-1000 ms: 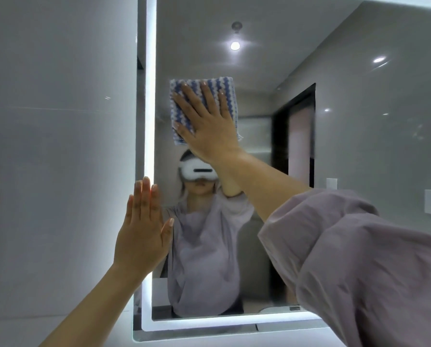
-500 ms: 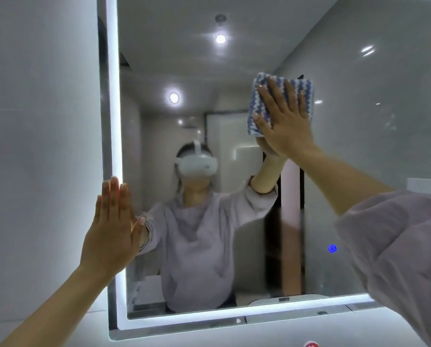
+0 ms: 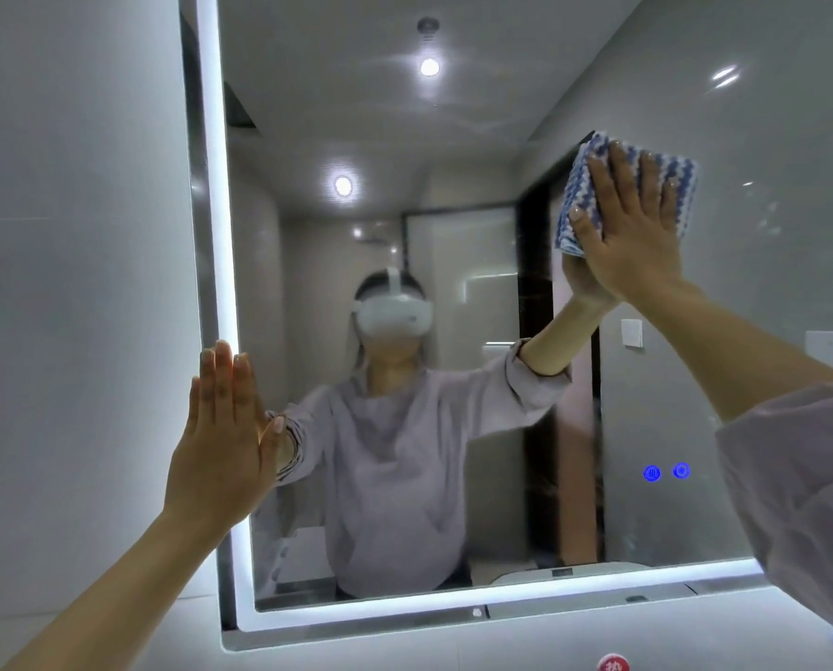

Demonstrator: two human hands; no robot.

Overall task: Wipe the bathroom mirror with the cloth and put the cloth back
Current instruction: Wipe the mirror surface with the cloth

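Observation:
The bathroom mirror [image 3: 453, 147] fills the wall ahead, framed by a lit white strip. My right hand [image 3: 630, 234] presses a folded blue-and-white striped cloth [image 3: 580, 201] flat against the upper right of the glass, fingers spread over it. My left hand [image 3: 223, 438] rests flat, fingers together, on the mirror's lit left edge and holds nothing. The glass reflects a person in a pale purple top with both arms raised.
Two blue touch buttons [image 3: 666, 472] glow on the lower right of the glass. Grey tiled wall [image 3: 75, 283] lies left of the mirror. A red round tag [image 3: 613, 663] shows below the frame. My purple sleeve [image 3: 802, 486] covers the lower right.
My right hand has slid the cloth across the glass from the upper left to the upper right. My left hand has stayed on the left edge.

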